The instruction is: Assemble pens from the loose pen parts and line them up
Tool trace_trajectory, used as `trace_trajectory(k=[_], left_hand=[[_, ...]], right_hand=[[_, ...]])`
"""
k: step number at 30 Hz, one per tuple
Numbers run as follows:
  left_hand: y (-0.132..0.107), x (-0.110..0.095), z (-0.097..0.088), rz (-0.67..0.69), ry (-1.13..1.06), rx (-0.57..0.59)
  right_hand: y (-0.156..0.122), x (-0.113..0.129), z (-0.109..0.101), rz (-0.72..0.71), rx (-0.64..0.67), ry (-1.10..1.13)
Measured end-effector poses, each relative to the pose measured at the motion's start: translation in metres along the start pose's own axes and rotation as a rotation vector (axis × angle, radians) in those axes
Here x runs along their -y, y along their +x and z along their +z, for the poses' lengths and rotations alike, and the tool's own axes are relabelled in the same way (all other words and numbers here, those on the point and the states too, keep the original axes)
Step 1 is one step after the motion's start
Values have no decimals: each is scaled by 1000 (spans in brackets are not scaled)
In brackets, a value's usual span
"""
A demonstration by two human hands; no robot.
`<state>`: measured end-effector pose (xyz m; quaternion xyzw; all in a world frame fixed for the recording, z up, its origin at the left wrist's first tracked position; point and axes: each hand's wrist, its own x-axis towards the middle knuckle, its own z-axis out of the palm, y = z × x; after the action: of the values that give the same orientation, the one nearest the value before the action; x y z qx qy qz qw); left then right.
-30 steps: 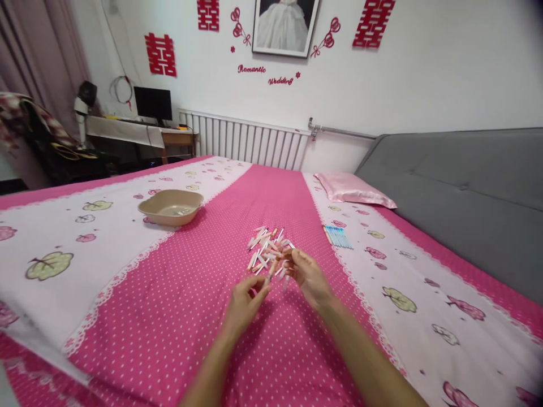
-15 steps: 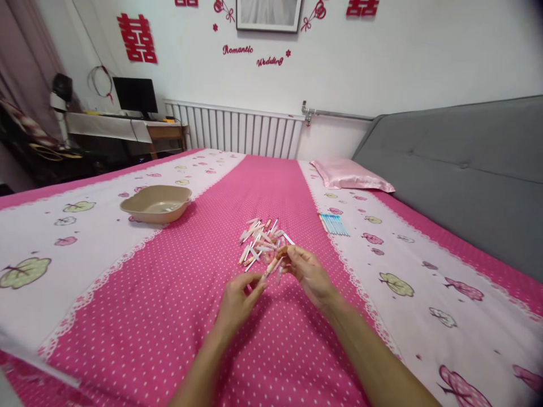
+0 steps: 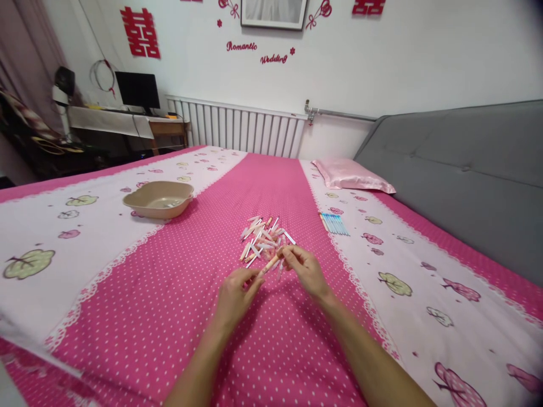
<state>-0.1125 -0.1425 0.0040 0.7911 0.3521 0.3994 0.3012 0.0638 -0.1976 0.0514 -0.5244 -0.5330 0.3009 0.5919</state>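
1. Pen point(image 3: 270, 264), peach-coloured, spans both hands: left hand point(image 3: 236, 292) pinches its near end, right hand point(image 3: 306, 272) its far end; whether it is complete, I cannot tell.
2. Apparently done: mostly blue pens point(image 3: 336, 224) lined up at two o'clock from it.
3. Seemingly remaining: loose pen parts point(image 3: 266, 245) heaped at twelve o'clock.
4. Basin point(image 3: 153, 211) sits at ten o'clock.

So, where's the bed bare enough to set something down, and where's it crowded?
Bare bedspread lies between the tan basin and the pile of slim parts, and from that pile back toward the radiator. A narrower gap divides pile from blue sticks. Crowded: the pile's near edge, where left hand and right hand hold a stick.
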Motion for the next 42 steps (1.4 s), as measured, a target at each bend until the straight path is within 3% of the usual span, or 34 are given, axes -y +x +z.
trace_trajectory(k=[7, 18, 25, 32, 37, 42], left_hand=[[-1, -6, 2, -23, 2, 35], [0, -15, 0, -89, -187, 128], [-2, -16, 3, -133, -225, 156], [-2, -5, 6, -73, -41, 152], [-2, -5, 7, -42, -7, 143], [-1, -13, 5, -125, -173, 148]], right_hand=[[0, -4, 1, -12, 1, -89], [-6, -7, 21, 102, 202, -9], [-3, -13, 18, 69, 90, 23], [1, -9, 7, 48, -45, 36], [1, -9, 7, 30, -40, -6], [-1, -7, 8, 36, 17, -25]])
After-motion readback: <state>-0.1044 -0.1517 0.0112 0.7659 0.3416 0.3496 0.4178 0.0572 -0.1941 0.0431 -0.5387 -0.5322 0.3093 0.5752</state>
